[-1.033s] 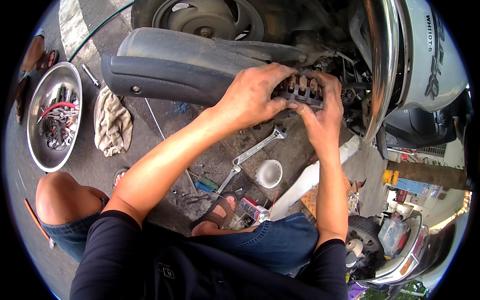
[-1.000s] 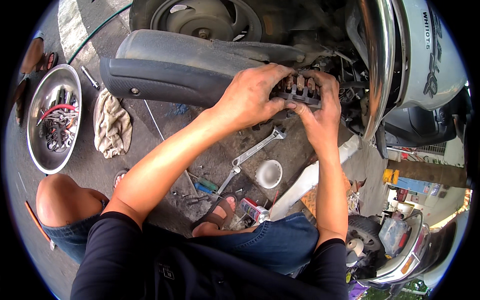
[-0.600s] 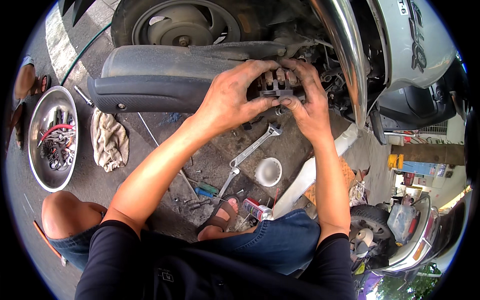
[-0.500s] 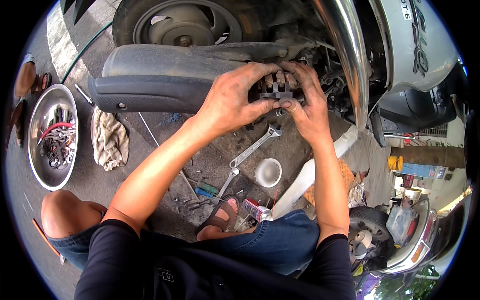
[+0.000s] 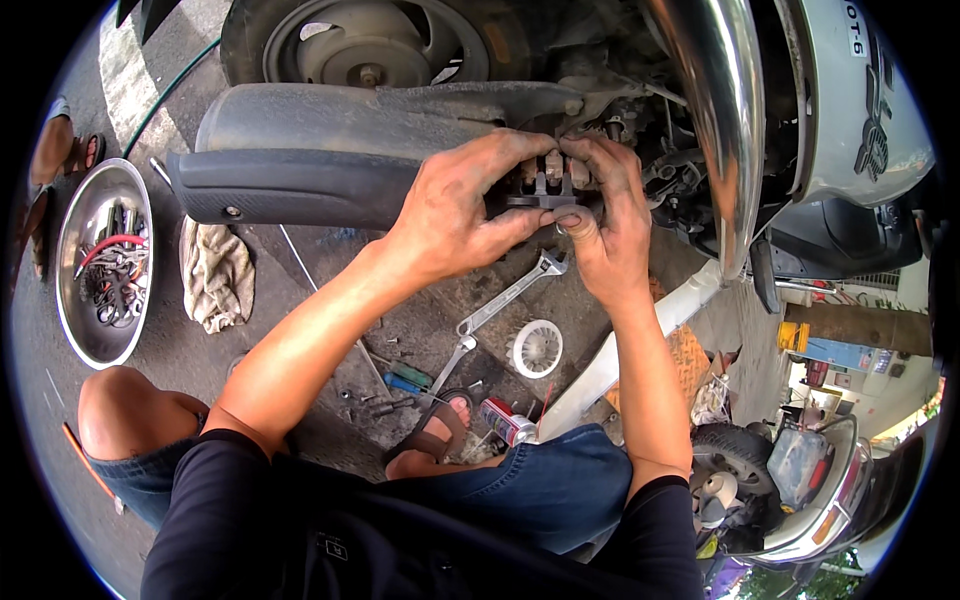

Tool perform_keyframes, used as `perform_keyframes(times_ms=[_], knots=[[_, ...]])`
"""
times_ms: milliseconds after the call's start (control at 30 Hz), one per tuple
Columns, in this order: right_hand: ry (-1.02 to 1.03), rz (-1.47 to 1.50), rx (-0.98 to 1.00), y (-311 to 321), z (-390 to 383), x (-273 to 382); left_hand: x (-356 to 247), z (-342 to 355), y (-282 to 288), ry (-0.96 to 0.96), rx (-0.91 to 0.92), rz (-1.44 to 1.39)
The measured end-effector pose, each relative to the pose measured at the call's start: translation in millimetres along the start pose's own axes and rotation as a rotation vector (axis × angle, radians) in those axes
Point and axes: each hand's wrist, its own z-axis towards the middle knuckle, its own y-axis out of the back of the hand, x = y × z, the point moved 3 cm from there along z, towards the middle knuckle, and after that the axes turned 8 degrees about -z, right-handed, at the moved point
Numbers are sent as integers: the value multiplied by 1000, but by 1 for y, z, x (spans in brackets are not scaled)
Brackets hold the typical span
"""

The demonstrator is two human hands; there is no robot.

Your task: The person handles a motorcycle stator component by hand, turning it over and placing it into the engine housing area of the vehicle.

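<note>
My left hand [image 5: 455,205] and my right hand [image 5: 607,235] both grip a dark metal part [image 5: 548,188] with rust-brown pieces in slots, fingers curled over its top and thumbs along its lower edge. It sits close to the scooter's grimy mechanical fittings [image 5: 670,165], right of a black exhaust cover [image 5: 300,185]; whether it is attached there I cannot tell. My fingertips are dark with grime. Below my hands an adjustable wrench [image 5: 510,295], an open-end wrench [image 5: 450,368] and a round white finned piece [image 5: 537,349] lie on the ground.
A steel bowl of tools [image 5: 68,300], a rag [image 5: 218,280], screwdrivers [image 5: 410,377] and a spray can [image 5: 508,422] surround me. The wheel [image 5: 370,40], chrome bar [image 5: 730,120] and white body panel [image 5: 850,120] border the work. Another person's sandalled foot [image 5: 85,150] shows at left.
My hands and the held part have shifted slightly down and left over the second, with the right thumb now pressed more squarely at the part's lower edge. The whole view has also shifted slightly.
</note>
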Motion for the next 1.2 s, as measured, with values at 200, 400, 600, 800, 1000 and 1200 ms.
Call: perform_keyframes(times_ms=[200,400,600,800,1000,1200], knots=[[9,-18,-8,-3,-3,0,1,-2,2,9,6,-23],[2,-5,-10,-2,0,1,-2,-1,3,-17,1,-11],[-20,27,1,2,8,-4,-5,8,2,59,12,-19],[-47,63,28,2,8,-6,-5,2,5,66,0,122],[-57,68,37,8,4,-13,-7,1,7,88,33,89],[26,-45,75,9,6,-5,-3,1,1,157,33,87]])
